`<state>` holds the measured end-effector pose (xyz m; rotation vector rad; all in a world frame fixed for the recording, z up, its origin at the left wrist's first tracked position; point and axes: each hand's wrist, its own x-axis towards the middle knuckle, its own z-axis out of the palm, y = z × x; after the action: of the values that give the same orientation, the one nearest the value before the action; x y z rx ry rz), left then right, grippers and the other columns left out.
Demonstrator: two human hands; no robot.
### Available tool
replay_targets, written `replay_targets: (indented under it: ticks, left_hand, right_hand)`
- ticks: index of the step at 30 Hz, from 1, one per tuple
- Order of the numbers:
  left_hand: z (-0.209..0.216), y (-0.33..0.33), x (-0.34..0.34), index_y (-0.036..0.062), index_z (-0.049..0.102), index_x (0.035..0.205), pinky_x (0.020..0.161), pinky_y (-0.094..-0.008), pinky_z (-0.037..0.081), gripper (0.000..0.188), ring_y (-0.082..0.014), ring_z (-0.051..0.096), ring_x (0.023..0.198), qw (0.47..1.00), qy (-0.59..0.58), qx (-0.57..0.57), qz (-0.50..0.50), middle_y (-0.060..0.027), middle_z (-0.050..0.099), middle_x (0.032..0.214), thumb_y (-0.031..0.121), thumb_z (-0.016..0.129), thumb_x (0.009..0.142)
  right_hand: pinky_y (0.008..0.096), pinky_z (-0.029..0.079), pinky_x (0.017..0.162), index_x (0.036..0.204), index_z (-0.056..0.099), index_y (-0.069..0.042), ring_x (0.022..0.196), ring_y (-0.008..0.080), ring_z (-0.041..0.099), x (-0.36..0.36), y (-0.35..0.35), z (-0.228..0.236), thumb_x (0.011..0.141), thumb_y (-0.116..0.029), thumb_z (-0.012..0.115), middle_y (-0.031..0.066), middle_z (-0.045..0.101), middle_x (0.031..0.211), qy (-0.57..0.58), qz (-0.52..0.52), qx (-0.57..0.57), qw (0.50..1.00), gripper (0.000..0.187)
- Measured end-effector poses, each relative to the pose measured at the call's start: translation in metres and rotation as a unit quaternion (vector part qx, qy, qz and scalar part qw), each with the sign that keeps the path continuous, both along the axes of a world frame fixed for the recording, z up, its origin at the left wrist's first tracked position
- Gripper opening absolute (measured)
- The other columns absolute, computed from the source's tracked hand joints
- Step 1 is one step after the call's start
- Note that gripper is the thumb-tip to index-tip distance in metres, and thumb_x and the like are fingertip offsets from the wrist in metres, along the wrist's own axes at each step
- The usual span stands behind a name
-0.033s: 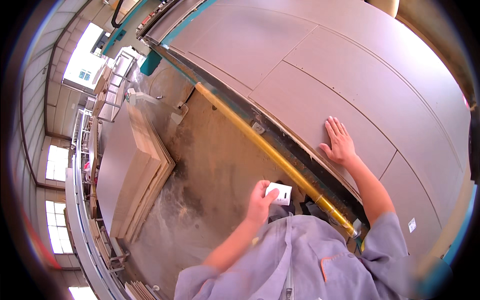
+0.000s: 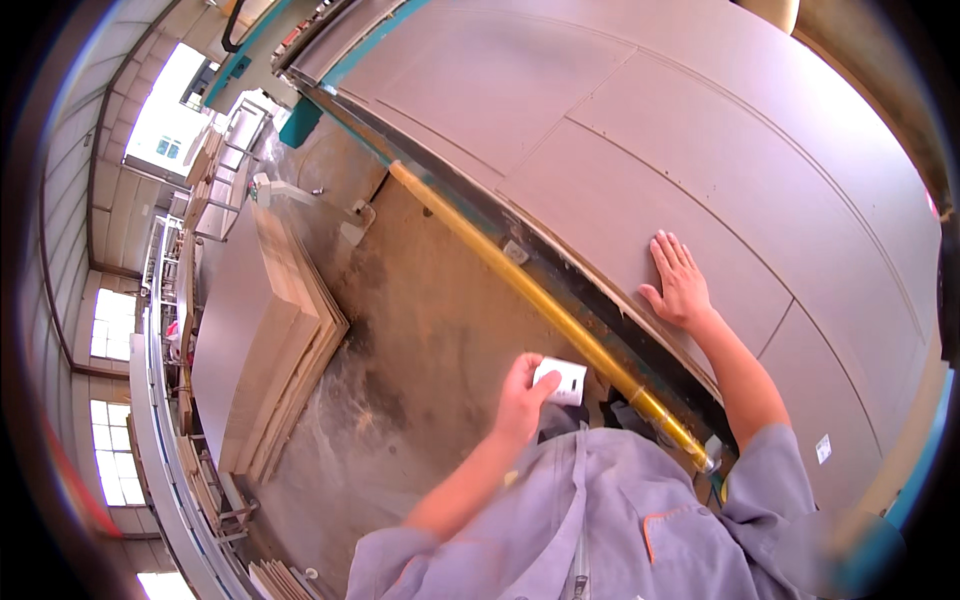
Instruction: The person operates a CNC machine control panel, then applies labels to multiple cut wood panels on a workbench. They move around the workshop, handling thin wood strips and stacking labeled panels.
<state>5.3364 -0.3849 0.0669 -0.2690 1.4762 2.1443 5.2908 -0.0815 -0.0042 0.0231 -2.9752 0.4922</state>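
Note:
My left hand (image 2: 520,402) is closed around a small white flat-faced block (image 2: 562,382) with a dark mark on it, in front of my body. Its thumb lies across the near face; whether this is a stack of labels or a small box I cannot tell. My right hand (image 2: 681,288) rests flat, fingers stretched out, on a large grey panel (image 2: 600,210) scored by cut lines. A small white label (image 2: 823,448) sticks to the panel at the lower right, near my right elbow.
A yellow bar (image 2: 530,295) runs along the machine bed's near edge, between me and the panel. On the left stands a stack of boards (image 2: 290,350). Farther back are racks (image 2: 225,185) and a teal machine part (image 2: 300,122). Thin boards (image 2: 278,578) lean at the lower left.
My left hand has risen very slightly with the white block, which is tilted a little differently. My right hand stays in place on the panel.

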Motion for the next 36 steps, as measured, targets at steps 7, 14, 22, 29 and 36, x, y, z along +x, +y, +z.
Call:
replay_targets:
  ticks: [7,14,22,29,36]
  left_hand:
    - [0.016,0.026,-0.003,0.0056,0.045,0.095,0.057,-0.0232,0.047,0.024,-0.0099,0.058,0.07,0.998,0.05,-0.031,-0.01,-0.0045,0.06,0.084,0.017,0.065,0.088]
    - [0.015,0.051,0.001,0.0063,0.045,0.094,0.053,-0.0236,0.046,0.023,-0.0101,0.056,0.067,0.995,0.068,-0.07,-0.025,-0.0042,0.058,0.083,0.016,0.065,0.087]
    - [0.022,0.07,0.007,0.004,0.044,0.105,0.054,-0.0227,0.045,0.028,-0.0099,0.053,0.063,0.992,0.074,-0.021,-0.095,-0.0043,0.056,0.085,0.013,0.063,0.086]
    - [0.012,0.087,0.007,0.0009,0.043,0.111,0.065,-0.0278,0.052,0.04,-0.0157,0.059,0.083,0.983,0.086,-0.048,-0.158,-0.0093,0.058,0.1,0.006,0.068,0.081]
    - [0.001,0.095,0.001,-0.0007,0.045,0.113,0.083,-0.0282,0.047,0.046,-0.0144,0.058,0.091,0.973,0.08,-0.08,-0.199,-0.0087,0.058,0.102,0.002,0.067,0.073]
  right_hand:
    - [0.0418,0.038,0.101,0.118,0.055,-0.001,0.119,0.0351,0.047,0.079,-0.021,0.051,0.073,-0.015,0.069,0.0176,0.053,0.125,-0.03,-0.003,-0.225,0.974,0.049]
    - [0.0397,0.048,0.086,0.099,0.063,-0.006,0.102,0.0292,0.058,0.096,-0.081,0.114,0.065,-0.016,0.075,0.0098,0.061,0.109,0.212,0.13,-0.233,0.94,0.037]
    - [0.0383,0.05,0.081,0.091,0.065,-0.007,0.092,0.0225,0.062,0.104,-0.057,0.104,0.064,-0.011,0.073,0.0054,0.066,0.093,0.266,0.112,-0.193,0.938,0.029]
    - [0.031,0.05,0.077,0.085,0.067,-0.001,0.082,0.0197,0.063,0.111,-0.026,0.092,0.075,-0.01,0.068,0.0087,0.067,0.085,-0.058,-0.016,-0.547,0.835,0.013]
    - [0.0282,0.047,0.071,0.081,0.068,-0.002,0.074,0.0136,0.061,0.064,0.119,0.036,0.079,-0.011,0.066,0.0066,0.067,0.079,0.079,-0.224,-0.611,0.755,0.01]
